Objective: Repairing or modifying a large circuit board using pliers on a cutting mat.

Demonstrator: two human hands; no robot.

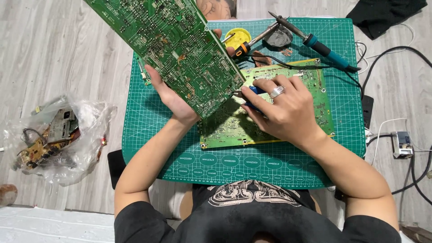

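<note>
Green board (180, 45), tilted above the mat (148, 121), rests in the left hand (173, 96); the right hand (281, 110) grips blue-handled pliers (252, 96) (tips hidden) at its lower edge. Twisting could crack the board.

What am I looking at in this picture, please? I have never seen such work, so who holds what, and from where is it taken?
The one picture comes from a camera on the person's head, looking down. No machine here, only two bare hands. The left hand holds up a big green circuit board, tilted. The right hand, wearing a ring, grips a small blue-handled tool at the board's lower edge. Under them a second circuit board lies on a green cutting mat. Behind lie a soldering iron and a yellow round tin. A plastic bag of parts sits on the floor.
</note>
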